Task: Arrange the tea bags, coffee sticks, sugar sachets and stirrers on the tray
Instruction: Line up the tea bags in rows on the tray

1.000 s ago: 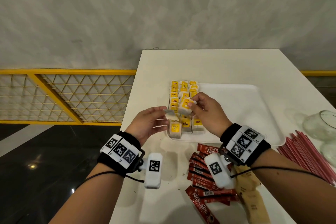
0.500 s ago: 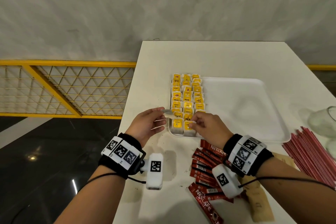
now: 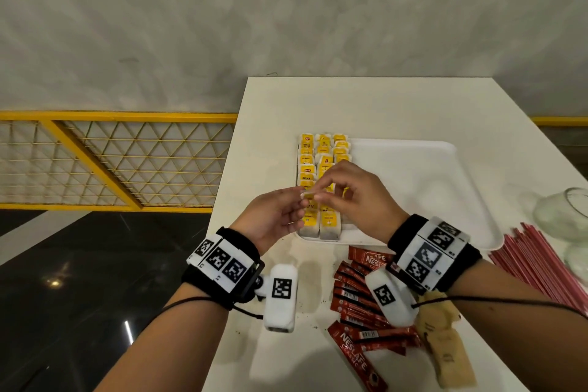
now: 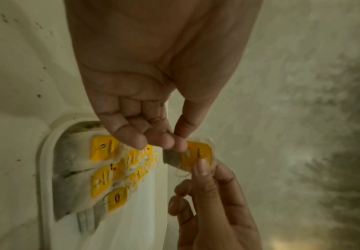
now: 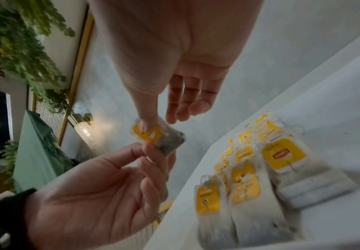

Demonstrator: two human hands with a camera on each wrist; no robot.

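A white tray (image 3: pixel 439 194) lies on the white table (image 3: pixel 350 105), its left side filled with rows of yellow-tagged tea bags (image 3: pixel 321 159). Above the tray's near left corner both hands pinch one tea bag (image 3: pixel 308 195) between them. My left hand (image 3: pixel 286 210) grips its left end with thumb and fingertips. My right hand (image 3: pixel 343 191) pinches its right end, other fingers loosely spread. The held tea bag (image 4: pixel 196 156) shows its yellow tag in the left wrist view, and the same tea bag (image 5: pixel 157 137) hangs clear of the tray in the right wrist view.
Red coffee sticks (image 3: pixel 359 302) lie scattered on the table in front of the tray, with brown sugar sachets (image 3: pixel 445 344) to their right. A bundle of red stirrers (image 3: pixel 541 264) lies at the right edge beside a glass jar (image 3: pixel 566 216). A yellow railing (image 3: pixel 111 162) runs left of the table.
The right hand has left the tea bags in the tray and come up to meet the left hand, and now both hands pinch one tea bag above the tray's near corner.
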